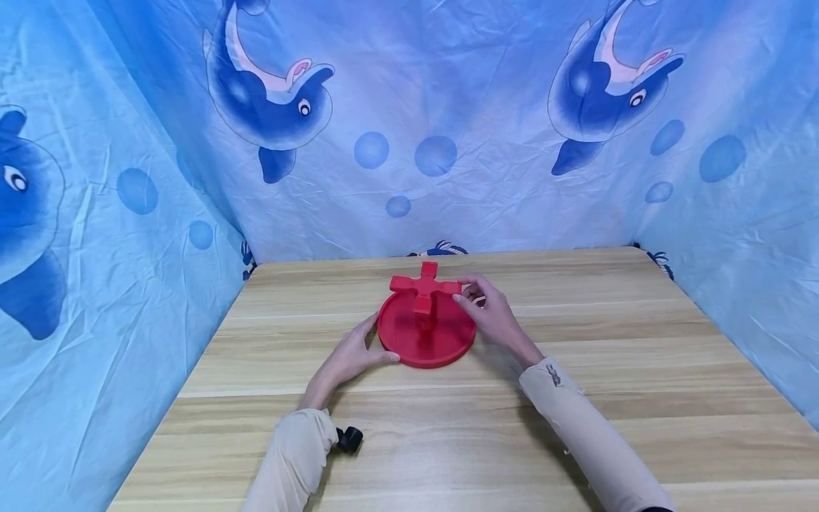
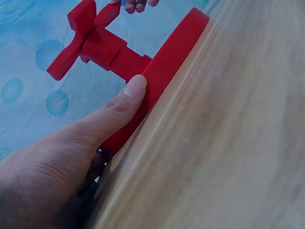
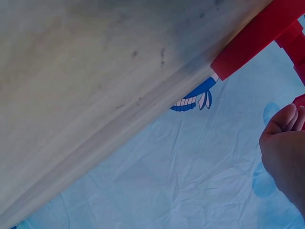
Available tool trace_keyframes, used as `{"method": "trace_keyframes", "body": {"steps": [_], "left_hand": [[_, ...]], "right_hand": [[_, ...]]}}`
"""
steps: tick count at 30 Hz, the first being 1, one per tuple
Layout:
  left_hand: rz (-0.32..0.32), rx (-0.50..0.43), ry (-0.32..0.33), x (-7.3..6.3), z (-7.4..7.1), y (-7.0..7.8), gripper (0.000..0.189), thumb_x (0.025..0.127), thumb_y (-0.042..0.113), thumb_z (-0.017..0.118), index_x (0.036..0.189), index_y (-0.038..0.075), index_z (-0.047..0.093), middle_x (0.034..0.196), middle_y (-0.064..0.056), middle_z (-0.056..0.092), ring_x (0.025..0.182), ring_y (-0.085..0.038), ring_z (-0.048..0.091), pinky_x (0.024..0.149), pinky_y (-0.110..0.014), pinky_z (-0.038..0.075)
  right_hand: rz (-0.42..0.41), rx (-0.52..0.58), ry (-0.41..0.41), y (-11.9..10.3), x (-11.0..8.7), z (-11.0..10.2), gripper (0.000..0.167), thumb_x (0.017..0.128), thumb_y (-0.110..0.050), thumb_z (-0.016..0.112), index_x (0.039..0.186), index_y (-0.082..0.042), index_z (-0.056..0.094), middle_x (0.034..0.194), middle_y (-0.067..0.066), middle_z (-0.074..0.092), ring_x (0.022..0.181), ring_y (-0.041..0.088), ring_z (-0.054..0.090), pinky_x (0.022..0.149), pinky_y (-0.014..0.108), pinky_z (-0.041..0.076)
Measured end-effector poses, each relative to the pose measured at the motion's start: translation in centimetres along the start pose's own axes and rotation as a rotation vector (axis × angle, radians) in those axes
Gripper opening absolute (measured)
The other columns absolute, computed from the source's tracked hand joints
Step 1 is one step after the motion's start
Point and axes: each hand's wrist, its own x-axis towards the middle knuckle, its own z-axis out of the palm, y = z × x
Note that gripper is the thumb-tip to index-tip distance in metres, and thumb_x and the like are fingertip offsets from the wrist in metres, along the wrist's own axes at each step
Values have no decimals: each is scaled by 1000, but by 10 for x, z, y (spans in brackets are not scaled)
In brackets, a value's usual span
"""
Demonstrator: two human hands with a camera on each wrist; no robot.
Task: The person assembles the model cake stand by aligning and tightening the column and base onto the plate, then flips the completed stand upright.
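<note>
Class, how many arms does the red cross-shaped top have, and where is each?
4: the left arm, the far arm pointing away from the person, the near arm pointing toward them, and the right arm, its tip pinched by the right hand. None is fully hidden.

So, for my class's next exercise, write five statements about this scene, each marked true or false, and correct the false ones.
1. The left hand touches the edge of the red base. True.
2. The base is square. False: it is round.
3. The right hand holds one arm of the cross-shaped top. True.
4. That top has only three arms. False: it has four.
5. The backdrop is plain, without pictures. False: the backdrop shows blue dolphins.
</note>
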Motion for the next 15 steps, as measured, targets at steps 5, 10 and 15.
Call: {"method": "trace_keyframes", "body": {"steps": [5,10,15], "left_hand": [[1,0,6,2,-1,-1,115,75,61,87,165,18,29,163,-4,38,150,-29,33,116,-58,35],[8,-11,3,2,0,-2,116,74,60,88,165,19,30,163,-4,39,150,-30,33,116,-59,33],[-2,-11,-1,2,0,-2,117,73,62,88,165,23,29,163,-1,39,150,-26,32,117,-57,32]], "right_hand": [[-1,16,10,-1,-3,0,38,99,-14,72,133,-1,61,104,12,65,96,26,60,79,25,52],[8,27,15,-4,-8,1,37,97,-14,74,130,0,62,103,11,65,93,26,59,76,24,52],[-22,2,7,-7,-14,4,36,96,-12,75,128,0,63,103,10,66,94,24,60,76,25,52]]}}
